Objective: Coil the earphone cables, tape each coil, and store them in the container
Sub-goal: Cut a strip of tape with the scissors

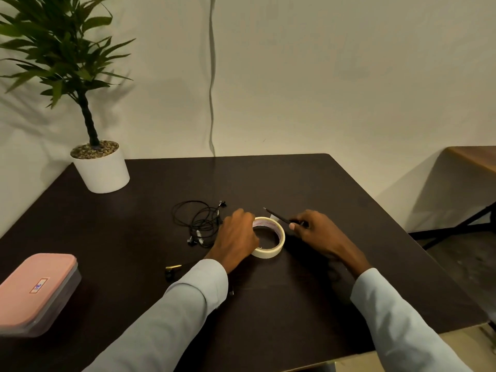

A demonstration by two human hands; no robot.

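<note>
- So here we've got our left hand (pixel 237 234) curled over the near-left rim of the cream-coloured ring of masking tape (pixel 269 238), gripping it flat on the dark brown wooden table (pixel 295 291).
- Our right hand (pixel 312 229), just right of the tape ring, has its fingers closed around a thin black scissors-like tool (pixel 277 217); we honestly can't tell if the blades are apart. A small pale tab of tape (pixel 273 216) seems to sit under the tip, on the far-right side of the ring.
- The loose tangle of thin black earphone cable (pixel 201 224) lies just left of the tape ring, not coiled at all, so cutting tape now probably means the strip sticks to itself or the table before we need it.
- There's a small gold-and-black earphone piece (pixel 171 271) near-left of the tape ring, right by our left sleeve. Easy to sweep it off the table, we reckon.
- The pink-lidded clear plastic container (pixel 37 291) sits well left of the tape ring with its lid on, so storing anything will need a free hand first.
- The tool tip points toward our left fingers. A slip could nick them.
</note>
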